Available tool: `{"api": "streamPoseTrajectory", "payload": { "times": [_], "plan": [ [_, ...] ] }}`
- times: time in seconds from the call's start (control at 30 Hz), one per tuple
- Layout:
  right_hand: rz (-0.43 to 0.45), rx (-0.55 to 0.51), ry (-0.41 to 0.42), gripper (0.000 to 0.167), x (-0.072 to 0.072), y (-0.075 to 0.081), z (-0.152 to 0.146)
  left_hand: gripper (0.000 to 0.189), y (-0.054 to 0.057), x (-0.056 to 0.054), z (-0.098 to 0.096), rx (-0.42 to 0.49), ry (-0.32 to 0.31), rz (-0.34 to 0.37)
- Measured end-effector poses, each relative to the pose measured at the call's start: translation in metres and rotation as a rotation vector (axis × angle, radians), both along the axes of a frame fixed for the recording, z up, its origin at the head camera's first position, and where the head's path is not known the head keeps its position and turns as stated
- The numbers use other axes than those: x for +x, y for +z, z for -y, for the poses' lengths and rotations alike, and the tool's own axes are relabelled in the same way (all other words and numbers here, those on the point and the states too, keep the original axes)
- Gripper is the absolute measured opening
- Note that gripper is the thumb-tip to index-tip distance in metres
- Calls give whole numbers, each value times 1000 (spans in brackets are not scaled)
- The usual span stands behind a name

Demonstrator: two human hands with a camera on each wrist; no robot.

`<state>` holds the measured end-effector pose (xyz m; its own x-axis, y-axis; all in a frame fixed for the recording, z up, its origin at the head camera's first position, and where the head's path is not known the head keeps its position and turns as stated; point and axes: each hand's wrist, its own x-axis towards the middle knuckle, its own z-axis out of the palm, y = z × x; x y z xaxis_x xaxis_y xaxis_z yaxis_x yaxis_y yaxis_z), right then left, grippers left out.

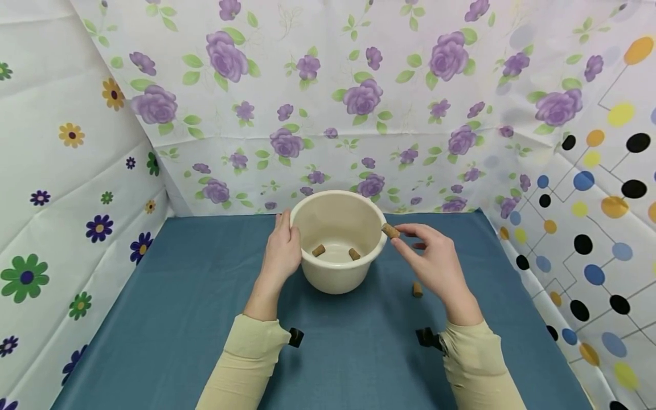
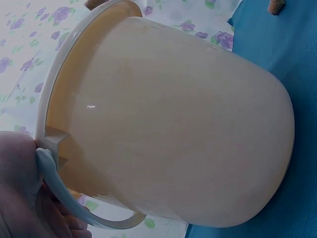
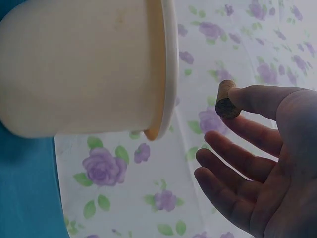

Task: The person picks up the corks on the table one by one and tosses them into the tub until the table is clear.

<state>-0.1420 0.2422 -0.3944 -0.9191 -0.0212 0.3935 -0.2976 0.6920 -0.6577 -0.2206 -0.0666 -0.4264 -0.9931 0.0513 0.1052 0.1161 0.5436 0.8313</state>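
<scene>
A cream plastic bucket (image 1: 335,279) stands upright on the blue cloth. My left hand (image 1: 281,250) grips its left rim, close to the pale curved handle (image 2: 64,193) that shows in the left wrist view. Between thumb and index finger my right hand (image 1: 435,259) pinches a cork (image 1: 390,230), held beside the right rim at about its height; the other fingers are loosely bent. Two corks lie on the bucket's floor, a left cork (image 1: 319,250) and a right cork (image 1: 354,254). Another cork (image 1: 417,290) is on the cloth below my right hand.
Blue cloth (image 1: 205,285) covers the table. Behind it hangs a white sheet with purple flowers (image 1: 318,114). Patterned sheets also stand along both sides, a daisy sheet (image 1: 61,199) on the left and a dotted sheet (image 1: 605,228) on the right.
</scene>
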Motion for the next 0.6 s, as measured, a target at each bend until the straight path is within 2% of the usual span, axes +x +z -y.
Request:
{"api": "streamPoseTrajectory", "payload": {
  "times": [0.23, 0.6],
  "plan": [
    [-6, -17, 30, 33, -3, 6, 13, 61, -1, -1, 0, 3, -3, 2],
    [-34, -7, 78, 34, -10, 7, 33, 61, -2, -1, 0, 12, -1, -5]
  ]
}}
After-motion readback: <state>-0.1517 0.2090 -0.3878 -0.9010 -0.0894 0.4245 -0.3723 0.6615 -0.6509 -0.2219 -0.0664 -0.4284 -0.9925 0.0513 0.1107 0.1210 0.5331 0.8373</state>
